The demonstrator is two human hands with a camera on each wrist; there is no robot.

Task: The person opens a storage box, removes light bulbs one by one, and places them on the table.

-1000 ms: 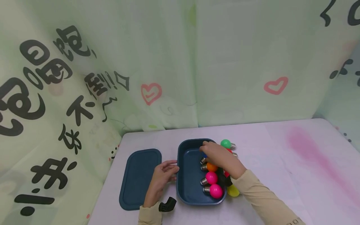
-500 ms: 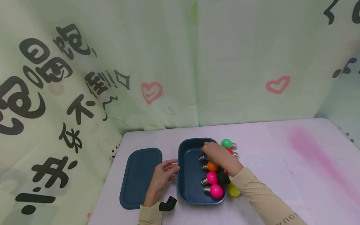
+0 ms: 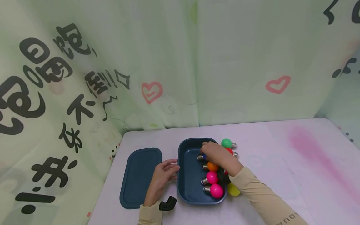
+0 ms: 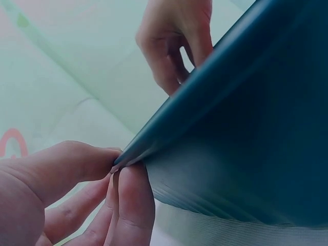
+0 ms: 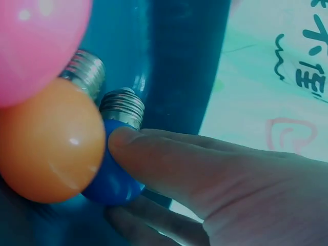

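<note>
A blue light bulb [image 5: 110,179] with a metal screw base lies inside the dark blue box [image 3: 187,175]. My right hand [image 3: 217,154] reaches over the box's right side and grips this bulb between thumb and fingers; in the head view the hand covers most of it. Beside it an orange bulb [image 3: 212,166] and two pink bulbs [image 3: 212,177] line up along the right wall, bases pointing left. At the left wall, my left hand [image 3: 163,175] pinches the box's rim between thumb and fingers, as the left wrist view shows.
Left of the box a dark blue lid [image 3: 140,178] lies flat on the table [image 3: 270,156]. Outside the box's right side lie a green bulb [image 3: 226,143], a red bulb [image 3: 229,151] partly under my right hand, and a yellow bulb [image 3: 233,189]. A printed curtain [image 3: 233,62] hangs behind.
The blue bulb has shifted left in the box, and more of its screw base shows beside my right hand. My left hand has stayed at the rim.
</note>
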